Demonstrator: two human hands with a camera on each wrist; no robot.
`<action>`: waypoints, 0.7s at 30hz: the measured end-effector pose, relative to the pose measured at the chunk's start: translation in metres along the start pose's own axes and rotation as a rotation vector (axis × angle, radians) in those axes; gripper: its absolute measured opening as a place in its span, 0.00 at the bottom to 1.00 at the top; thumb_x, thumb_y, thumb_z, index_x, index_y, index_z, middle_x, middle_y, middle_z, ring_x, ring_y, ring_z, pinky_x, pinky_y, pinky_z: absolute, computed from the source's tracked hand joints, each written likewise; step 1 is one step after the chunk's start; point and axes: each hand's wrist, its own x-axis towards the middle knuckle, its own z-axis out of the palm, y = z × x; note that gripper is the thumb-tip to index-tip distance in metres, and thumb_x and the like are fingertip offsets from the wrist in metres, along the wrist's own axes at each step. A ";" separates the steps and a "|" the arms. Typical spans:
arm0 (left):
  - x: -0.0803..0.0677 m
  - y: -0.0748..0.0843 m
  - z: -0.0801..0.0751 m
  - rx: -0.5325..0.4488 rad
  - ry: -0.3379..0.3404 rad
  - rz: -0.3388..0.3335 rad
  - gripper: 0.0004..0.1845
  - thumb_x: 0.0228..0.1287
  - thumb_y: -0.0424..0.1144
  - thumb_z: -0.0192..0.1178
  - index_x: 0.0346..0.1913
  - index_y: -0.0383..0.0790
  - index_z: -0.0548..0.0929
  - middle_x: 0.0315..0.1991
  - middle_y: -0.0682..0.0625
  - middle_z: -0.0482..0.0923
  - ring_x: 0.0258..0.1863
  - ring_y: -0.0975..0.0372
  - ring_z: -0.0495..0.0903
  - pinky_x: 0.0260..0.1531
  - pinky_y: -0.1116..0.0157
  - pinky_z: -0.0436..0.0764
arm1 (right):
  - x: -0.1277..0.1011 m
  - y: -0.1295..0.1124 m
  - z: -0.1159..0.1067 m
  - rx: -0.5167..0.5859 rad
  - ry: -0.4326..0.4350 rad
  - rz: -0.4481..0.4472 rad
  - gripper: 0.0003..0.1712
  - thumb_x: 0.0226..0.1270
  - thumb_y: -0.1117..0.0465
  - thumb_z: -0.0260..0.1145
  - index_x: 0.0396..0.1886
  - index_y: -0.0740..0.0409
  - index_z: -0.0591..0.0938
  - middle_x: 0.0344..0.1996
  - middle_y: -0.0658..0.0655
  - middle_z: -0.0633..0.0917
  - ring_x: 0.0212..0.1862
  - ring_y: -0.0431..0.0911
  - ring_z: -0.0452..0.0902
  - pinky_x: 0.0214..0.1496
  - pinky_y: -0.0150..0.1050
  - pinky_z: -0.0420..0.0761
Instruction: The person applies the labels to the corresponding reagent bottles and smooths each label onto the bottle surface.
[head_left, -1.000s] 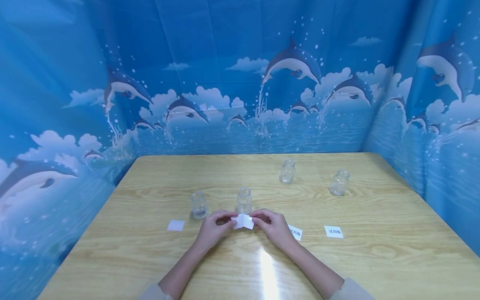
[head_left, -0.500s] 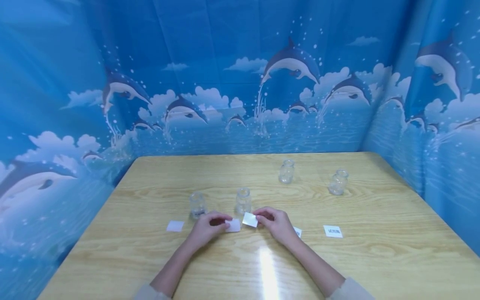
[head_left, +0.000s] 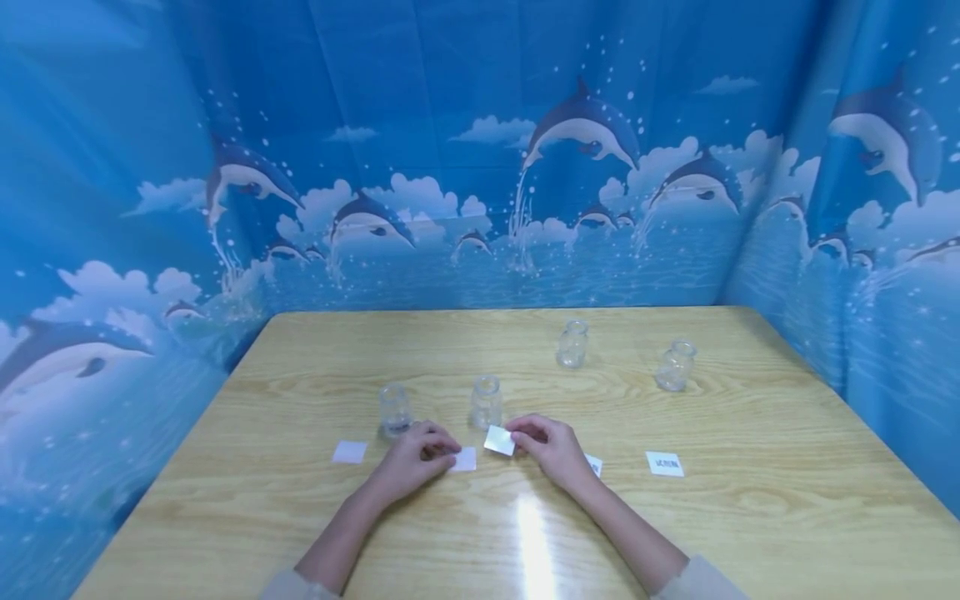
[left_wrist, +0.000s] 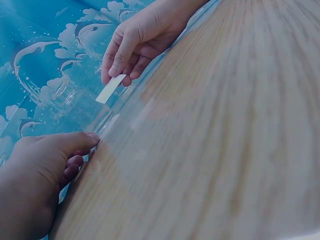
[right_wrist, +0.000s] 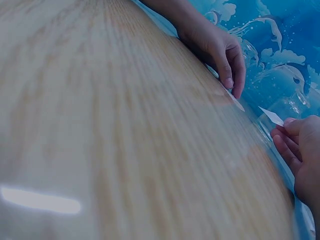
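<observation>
A: Small white rectangular paper label (head_left: 499, 440), lifted just off the pale wood-grain counter (head_left: 750, 533), sits near the middle of the head frame. Who has it?

B: The right hand (head_left: 551, 443) pinches it by one edge between thumb and fingers, knuckles up, forearm running down toward the lower right. In the left wrist view the same label (left_wrist: 111, 88) hangs tilted from those fingertips, clear of the surface.

A: And the other hand?

B: The left hand (head_left: 414, 457) is curled, fingertips down on a second white paper piece (head_left: 464, 459) that lies flat on the counter, just left of the held label. The right wrist view shows its fingertip (right_wrist: 228, 82) pressing at the counter edge of that piece. The two papers are close but apart.

A: Anything behind them?

B: Two small clear glass jars, one (head_left: 394, 408) above the left hand and one (head_left: 486, 402) just above the gap between the hands. Two more stand farther back, right of centre (head_left: 572, 343) and further right (head_left: 675, 364).

A: Any writing?

B: A white label with dark print (head_left: 664, 463) lies at right, but the characters are too small to read. Another printed label (head_left: 595, 464) peeks out beside the right wrist, also illegible. A blank white square (head_left: 350, 452) lies at left.
</observation>
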 end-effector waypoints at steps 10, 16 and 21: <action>0.001 -0.001 0.001 -0.015 0.054 0.048 0.05 0.47 0.41 0.59 0.30 0.49 0.80 0.32 0.61 0.69 0.29 0.68 0.68 0.27 0.72 0.72 | -0.001 0.000 0.001 0.004 -0.008 -0.016 0.08 0.50 0.63 0.60 0.31 0.59 0.78 0.26 0.51 0.79 0.27 0.46 0.75 0.28 0.33 0.76; 0.005 0.005 0.006 0.027 0.216 0.207 0.06 0.45 0.40 0.60 0.30 0.48 0.79 0.32 0.60 0.70 0.30 0.68 0.69 0.27 0.73 0.72 | -0.001 -0.001 0.002 0.001 -0.013 -0.029 0.07 0.51 0.63 0.60 0.31 0.58 0.78 0.25 0.51 0.79 0.26 0.45 0.75 0.28 0.33 0.76; 0.014 0.020 0.020 0.151 0.319 0.447 0.11 0.39 0.38 0.64 0.31 0.44 0.78 0.34 0.56 0.70 0.35 0.65 0.68 0.34 0.72 0.70 | -0.002 -0.003 0.002 0.008 -0.024 -0.021 0.08 0.51 0.62 0.60 0.32 0.59 0.78 0.25 0.51 0.79 0.26 0.44 0.75 0.28 0.33 0.76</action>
